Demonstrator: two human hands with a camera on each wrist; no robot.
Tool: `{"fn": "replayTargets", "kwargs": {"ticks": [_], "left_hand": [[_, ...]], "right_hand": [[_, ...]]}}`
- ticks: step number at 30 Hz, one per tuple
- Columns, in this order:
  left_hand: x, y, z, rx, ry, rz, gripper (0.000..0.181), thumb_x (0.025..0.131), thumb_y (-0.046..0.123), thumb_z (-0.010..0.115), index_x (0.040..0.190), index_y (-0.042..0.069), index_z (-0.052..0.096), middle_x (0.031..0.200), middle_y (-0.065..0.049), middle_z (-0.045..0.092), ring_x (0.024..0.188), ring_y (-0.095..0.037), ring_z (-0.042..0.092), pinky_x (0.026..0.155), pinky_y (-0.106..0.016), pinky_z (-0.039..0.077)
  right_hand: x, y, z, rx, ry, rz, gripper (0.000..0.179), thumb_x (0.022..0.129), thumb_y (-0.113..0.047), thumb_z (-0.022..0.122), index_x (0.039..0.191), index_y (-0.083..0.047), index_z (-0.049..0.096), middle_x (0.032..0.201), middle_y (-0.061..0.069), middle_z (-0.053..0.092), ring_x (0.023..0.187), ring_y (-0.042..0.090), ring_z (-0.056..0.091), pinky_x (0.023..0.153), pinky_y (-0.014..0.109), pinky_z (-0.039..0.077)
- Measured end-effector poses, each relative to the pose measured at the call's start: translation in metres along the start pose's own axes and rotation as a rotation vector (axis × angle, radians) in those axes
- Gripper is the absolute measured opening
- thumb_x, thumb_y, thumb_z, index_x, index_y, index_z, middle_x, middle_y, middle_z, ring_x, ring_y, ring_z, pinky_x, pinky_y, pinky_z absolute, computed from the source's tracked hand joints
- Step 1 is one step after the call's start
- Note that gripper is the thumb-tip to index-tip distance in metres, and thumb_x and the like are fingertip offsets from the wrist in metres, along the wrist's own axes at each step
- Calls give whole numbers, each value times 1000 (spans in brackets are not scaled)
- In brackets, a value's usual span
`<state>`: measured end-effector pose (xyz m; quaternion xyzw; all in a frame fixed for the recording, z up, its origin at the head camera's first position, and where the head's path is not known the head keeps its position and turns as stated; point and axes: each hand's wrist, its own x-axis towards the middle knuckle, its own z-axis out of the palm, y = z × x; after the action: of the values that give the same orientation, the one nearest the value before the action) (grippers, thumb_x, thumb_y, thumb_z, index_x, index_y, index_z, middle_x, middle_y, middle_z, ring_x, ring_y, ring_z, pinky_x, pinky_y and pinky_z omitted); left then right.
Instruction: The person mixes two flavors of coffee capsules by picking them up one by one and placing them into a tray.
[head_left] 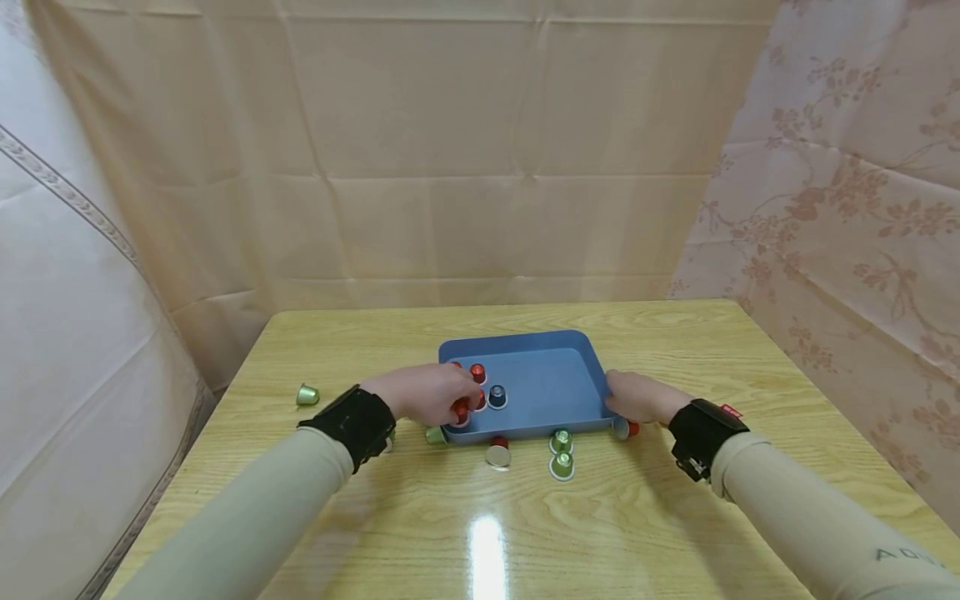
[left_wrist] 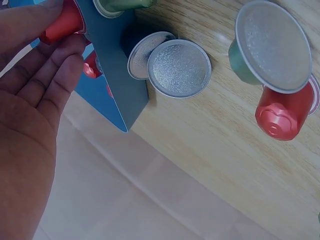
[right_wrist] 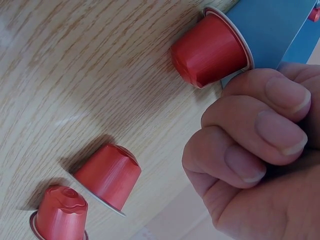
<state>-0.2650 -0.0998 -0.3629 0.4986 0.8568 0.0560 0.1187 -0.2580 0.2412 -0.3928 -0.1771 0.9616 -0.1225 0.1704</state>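
Note:
A shallow blue tray [head_left: 551,387] lies on the wooden table, with several red coffee capsules [head_left: 477,372] and one dark blue capsule [head_left: 497,397] in its left part. My left hand [head_left: 427,393] is over the tray's left side. Its thumb and fingers pinch a red coffee capsule [left_wrist: 65,22] at the tray wall in the left wrist view. At the tray's right side, my right hand [head_left: 643,397] grips the edge with curled fingers [right_wrist: 250,117]; the thumb is hidden. Close to those fingers, a red capsule [right_wrist: 210,50] lies on its side against the tray.
Two green capsules [head_left: 562,465] stand before the tray, near a tipped red one [head_left: 498,452]. Another green capsule [head_left: 437,435] lies by the front left corner, and one [head_left: 307,395] lies far left. Beige cloth [head_left: 450,167] hangs behind the table.

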Motion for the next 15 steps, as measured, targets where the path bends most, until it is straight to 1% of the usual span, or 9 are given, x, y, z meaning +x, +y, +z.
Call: {"fn": "replayTargets", "kwargs": {"ticks": [7, 11, 15], "left_hand": [[1, 4, -1, -7, -18, -4, 19, 84, -5, 61, 95, 9, 67, 80, 1, 58, 74, -14, 51, 65, -26, 43], [1, 5, -2, 8, -27, 0, 17, 84, -3, 63, 95, 9, 67, 81, 0, 61, 73, -13, 52, 65, -25, 44], [1, 4, -1, 16, -33, 10, 13, 85, 1, 67, 95, 9, 67, 84, -1, 64, 74, -12, 52, 68, -26, 47]], "right_hand": [[-1, -2, -1, 6, -16, 19, 24, 95, -5, 47, 111, 12, 50, 87, 14, 53, 74, 24, 53, 65, 36, 44], [-1, -2, -1, 9, -17, 21, 25, 95, -5, 46, 112, 13, 49, 87, 14, 53, 74, 24, 53, 65, 36, 44], [-1, -2, -1, 6, -10, 13, 24, 95, -5, 47, 110, 13, 50, 86, 13, 53, 74, 24, 53, 64, 36, 44]]}}
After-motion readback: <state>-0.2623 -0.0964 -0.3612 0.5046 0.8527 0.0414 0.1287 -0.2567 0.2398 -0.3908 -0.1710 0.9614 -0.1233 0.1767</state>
